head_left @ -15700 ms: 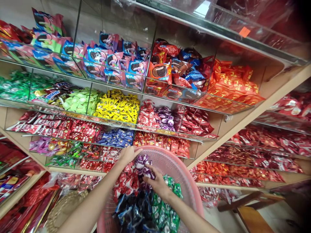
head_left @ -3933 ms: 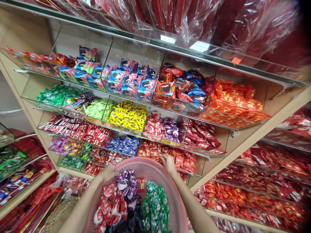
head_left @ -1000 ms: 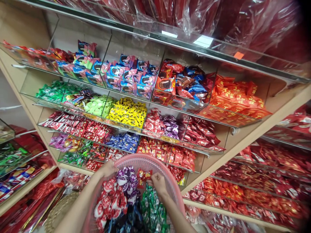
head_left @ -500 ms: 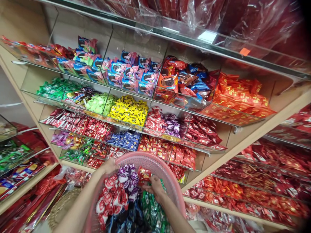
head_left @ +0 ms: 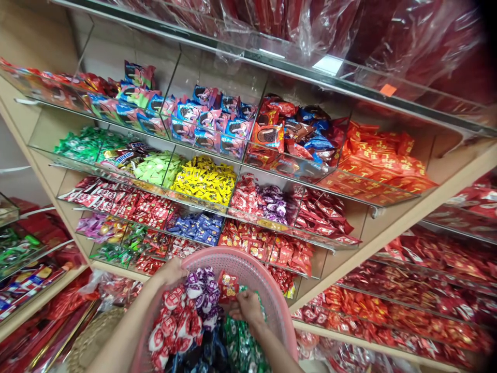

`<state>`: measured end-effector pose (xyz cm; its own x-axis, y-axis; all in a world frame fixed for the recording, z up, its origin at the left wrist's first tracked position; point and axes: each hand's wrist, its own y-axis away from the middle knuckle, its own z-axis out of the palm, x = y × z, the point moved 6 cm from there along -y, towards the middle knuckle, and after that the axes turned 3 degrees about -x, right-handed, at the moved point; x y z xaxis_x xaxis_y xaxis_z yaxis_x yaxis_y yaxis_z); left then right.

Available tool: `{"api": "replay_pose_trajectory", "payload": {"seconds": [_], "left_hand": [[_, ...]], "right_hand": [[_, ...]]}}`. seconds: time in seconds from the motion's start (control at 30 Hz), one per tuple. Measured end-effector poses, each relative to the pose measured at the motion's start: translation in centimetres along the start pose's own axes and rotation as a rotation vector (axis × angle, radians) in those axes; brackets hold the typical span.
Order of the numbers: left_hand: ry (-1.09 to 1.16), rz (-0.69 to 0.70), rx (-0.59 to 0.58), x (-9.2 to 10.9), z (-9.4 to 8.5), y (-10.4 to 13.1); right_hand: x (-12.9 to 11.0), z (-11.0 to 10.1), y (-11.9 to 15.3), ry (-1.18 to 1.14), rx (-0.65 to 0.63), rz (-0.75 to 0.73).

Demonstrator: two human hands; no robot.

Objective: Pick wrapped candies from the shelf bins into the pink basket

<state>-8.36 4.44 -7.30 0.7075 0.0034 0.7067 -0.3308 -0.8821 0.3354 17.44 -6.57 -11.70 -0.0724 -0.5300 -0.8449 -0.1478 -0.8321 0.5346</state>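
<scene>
My left hand [head_left: 173, 270] is closed around the left rim of a pink perforated plastic basket [head_left: 275, 287]. Inside the basket is my right hand [head_left: 247, 306], its fingers loosely curled and partly apart beside red candy packets [head_left: 228, 286]. Whether the fingertips touch a packet is hard to see. Purple-and-white wrapped candies [head_left: 202, 290] lie left of those packets. Red-and-white wrapped candies [head_left: 176, 321] fill the left side. Dark blue-black wrapped pieces [head_left: 202, 352] are at the near side, and green wrapped candies [head_left: 243, 336] lie under my right wrist.
Ahead stands a tilted wooden shelf with glass dividers, holding yellow candies [head_left: 204, 180], blue packets [head_left: 196, 227], orange packets [head_left: 382, 155] and several other kinds. More red sweets [head_left: 423, 280] fill shelves at right. A woven basket [head_left: 91, 339] sits at lower left.
My right hand has shifted slightly left and down within the basket, near the red packets. The basket sits a little lower in view; my left hand keeps its grip.
</scene>
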Motion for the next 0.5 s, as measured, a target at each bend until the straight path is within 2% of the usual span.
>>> {"api": "replay_pose_trajectory", "payload": {"seconds": [0.13,0.23,0.3,0.4,0.5], "left_hand": [[0.042,-0.001,-0.013,-0.1,0.0,-0.1],[0.028,-0.014,-0.014,0.0,0.0,-0.1],[0.003,-0.028,-0.012,0.1,-0.1,0.0],[-0.015,-0.024,-0.011,0.2,-0.1,0.0],[-0.015,-0.025,-0.009,-0.1,-0.1,-0.2]], "right_hand": [[-0.7,-0.7,0.5,0.264,0.018,-0.059],[-2.9,-1.4,1.0,0.480,0.025,-0.166],[-5.9,-2.1,1.3,0.618,0.085,-0.337],[-11.9,-3.2,1.9,0.808,0.249,-0.674],[-16.6,-3.9,1.4,1.037,0.328,-0.806]]}}
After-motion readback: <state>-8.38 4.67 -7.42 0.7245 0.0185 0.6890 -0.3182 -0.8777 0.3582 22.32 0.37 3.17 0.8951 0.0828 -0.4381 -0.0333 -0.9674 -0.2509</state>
